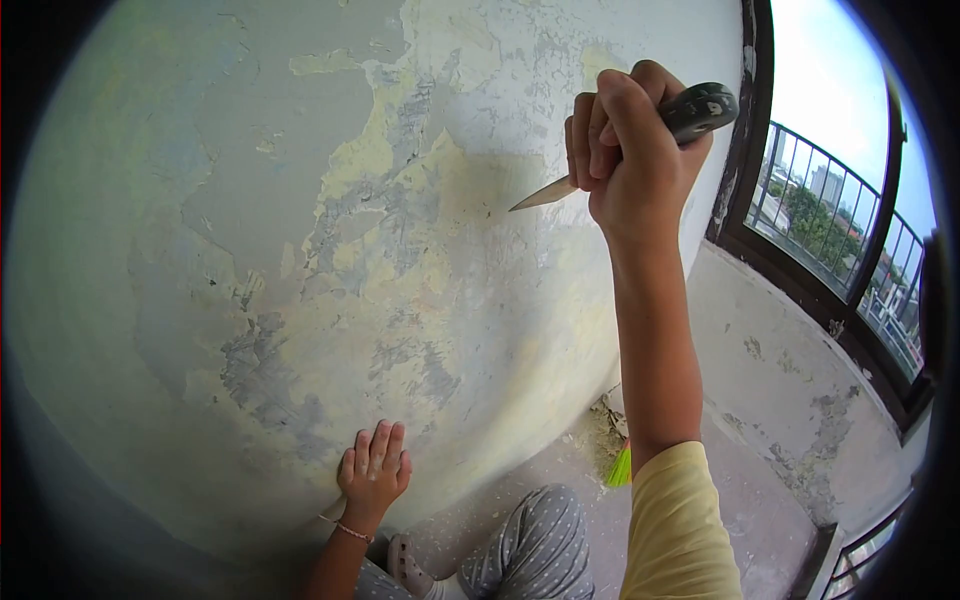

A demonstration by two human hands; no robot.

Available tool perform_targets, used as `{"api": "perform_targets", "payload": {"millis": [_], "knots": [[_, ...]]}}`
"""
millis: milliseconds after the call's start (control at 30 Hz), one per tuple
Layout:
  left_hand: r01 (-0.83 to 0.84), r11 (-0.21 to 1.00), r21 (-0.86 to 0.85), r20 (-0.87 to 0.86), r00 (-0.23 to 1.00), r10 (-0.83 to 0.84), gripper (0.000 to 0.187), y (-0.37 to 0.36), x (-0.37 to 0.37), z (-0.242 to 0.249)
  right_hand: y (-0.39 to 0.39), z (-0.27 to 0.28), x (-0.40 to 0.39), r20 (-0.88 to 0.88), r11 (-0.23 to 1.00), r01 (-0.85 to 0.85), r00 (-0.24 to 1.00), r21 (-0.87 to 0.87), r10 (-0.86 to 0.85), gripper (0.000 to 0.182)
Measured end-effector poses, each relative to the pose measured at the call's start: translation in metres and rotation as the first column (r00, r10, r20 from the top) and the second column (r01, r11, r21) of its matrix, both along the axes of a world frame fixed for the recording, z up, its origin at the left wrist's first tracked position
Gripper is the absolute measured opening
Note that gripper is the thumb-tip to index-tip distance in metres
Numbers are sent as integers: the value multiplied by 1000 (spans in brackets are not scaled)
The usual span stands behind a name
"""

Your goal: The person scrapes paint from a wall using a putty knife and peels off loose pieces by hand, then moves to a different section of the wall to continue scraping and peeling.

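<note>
My right hand (640, 150) is raised in front of the wall, its fingers wrapped round the dark handle of a knife (700, 110). The pointed metal blade comes out below the fist and aims down and left, its tip close over a patch of peeled paint. Lower down, my left hand (374, 470) lies flat against the wall (270, 160), fingers stretched upward and holding nothing. Grey, white and yellowish layers show on this wall, with scraped, flaking areas between the two hands.
To the right is a dark-framed window (850, 290) with an outside railing, above a low wall (760, 370) with chipped paint. Bright green bristles (620, 466) lie near debris on the speckled floor (480, 510). My bent knee (540, 540) and a clog (405, 565) are at the bottom.
</note>
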State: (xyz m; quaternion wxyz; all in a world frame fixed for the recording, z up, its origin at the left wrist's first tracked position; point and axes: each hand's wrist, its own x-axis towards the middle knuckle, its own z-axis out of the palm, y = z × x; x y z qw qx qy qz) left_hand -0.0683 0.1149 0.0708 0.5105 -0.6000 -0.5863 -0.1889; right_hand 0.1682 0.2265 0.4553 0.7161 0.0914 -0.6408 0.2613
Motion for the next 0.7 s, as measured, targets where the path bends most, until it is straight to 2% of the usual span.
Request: {"api": "perform_targets", "payload": {"millis": [33,100,167,233,300,333,367,433,500,567,600,667,700], "knots": [[4,1000,4,3,1000,-4,56,-3,-3,-8,-4,2,3,-39,998,-21,999,64,23,34],[5,1000,21,25,1000,-6,54,-10,-8,-25,-3,-3,-1,-36,995,-65,997,75,68,34],[24,1000,-11,17,1000,-23,53,-20,-14,-41,2,-13,-18,63,993,97,994,-67,-93,34],[44,999,-27,13,999,-44,52,-25,-20,-62,-1,-9,-19,103,986,135,987,-96,-126,35],[67,994,-86,22,998,-66,49,-38,-27,-81,-3,-6,-18,161,980,184,968,79,-195,34],[68,994,-84,5,998,-67,47,-42,-28,-86,-17,-3,-15,113,997,69,991,27,-71,34],[71,994,-81,12,997,-71,47,-44,-30,-90,-20,1,-9,62,992,5,998,124,-12,34],[65,989,-131,44,997,-59,47,-49,-27,-85,-15,6,-6,39,960,-7,999,280,-4,34],[69,991,-112,35,997,-65,48,-46,-27,-85,4,-11,-30,112,979,186,975,79,-194,35],[73,994,-79,20,997,-72,48,-43,-27,-85,9,-10,-24,187,943,277,932,186,-310,36],[76,994,-82,30,997,-73,48,-44,-27,-85,4,-7,-24,186,941,280,931,189,-314,36],[82,993,-89,39,996,-78,49,-45,-28,-85,-12,-3,-20,141,981,170,973,93,-182,35],[86,992,-90,45,996,-82,49,-45,-28,-86,-24,1,-17,80,989,63,994,133,-74,36]]}}
